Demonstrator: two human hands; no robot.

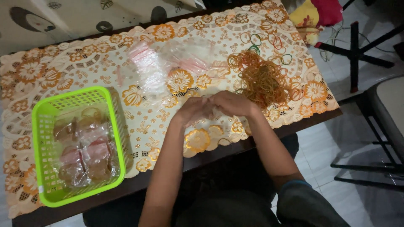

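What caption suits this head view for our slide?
Both hands, left hand and right hand, meet over a floral cloth, between rubber bands and a green basket.

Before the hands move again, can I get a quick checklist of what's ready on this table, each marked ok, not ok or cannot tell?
1. Left hand and right hand together over the floral cloth: ok.
2. Something pinched between the fingers: cannot tell, it is hidden.
3. Pile of orange rubber bands close beside the right hand: ok.
4. Clear plastic bags lying spread just beyond the hands: ok.
5. Green basket upright on the table, filled bags inside: ok.
6. Room left in the basket: ok, part of its floor shows.
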